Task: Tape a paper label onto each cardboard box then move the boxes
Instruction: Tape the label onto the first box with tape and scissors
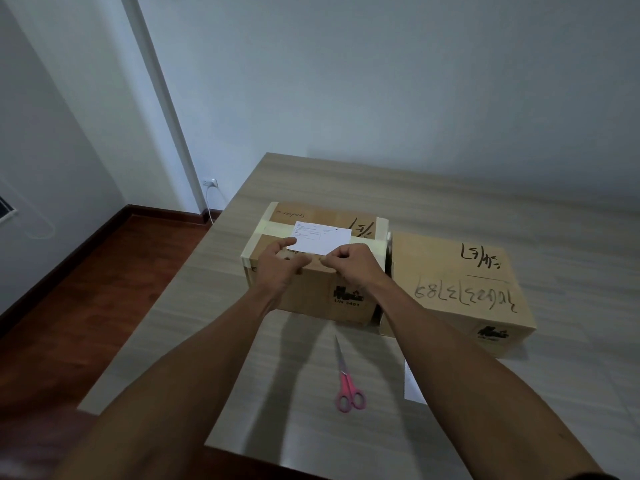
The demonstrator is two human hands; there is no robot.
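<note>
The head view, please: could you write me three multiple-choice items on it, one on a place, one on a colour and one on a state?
1. Where do the scissors lie?
A. on the table, nearer the camera than the left box
B. on the right box
C. on the floor

2. What colour are the scissors' handles?
A. blue
B. pink
C. black

3. Where is the label?
A. lying flat on top of the left box
B. lying on the floor
C. stuck to the wall

Answers: 1 A, they lie on the table in front of the box. 2 B, both loops are pink. 3 A, it lies on the box top, with both hands at its near edge.
</note>
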